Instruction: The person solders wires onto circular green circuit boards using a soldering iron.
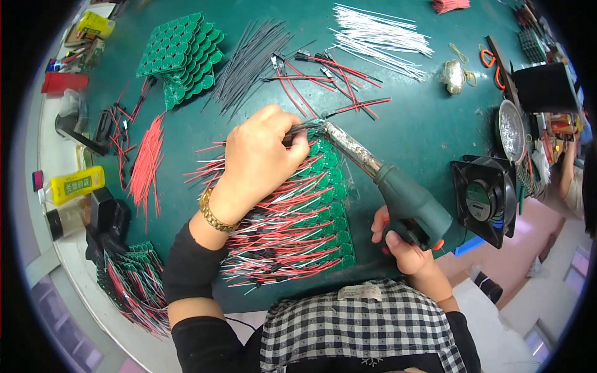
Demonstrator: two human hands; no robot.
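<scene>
My left hand (264,146), with a gold watch band at the wrist, pinches several black wires (305,128) over the top end of a green circuit board panel (339,227). My right hand (401,245) grips a dark green pistol-shaped soldering gun (407,202). Its long, scorched metal barrel slants up to the left, and the tip meets the panel's top edge beside my left fingers. Many red, white and black wires (280,214) fan out leftward from the round boards of that panel. My left hand hides part of the wires and the contact spot.
Stacked green board panels (177,53) lie at the upper left, beside loose black wires (252,59) and white wires (379,40). Red-black connector leads (342,78) lie beyond my hands. Red wires (147,165) are left. A black fan (485,199) and a metal bowl (511,130) stand right.
</scene>
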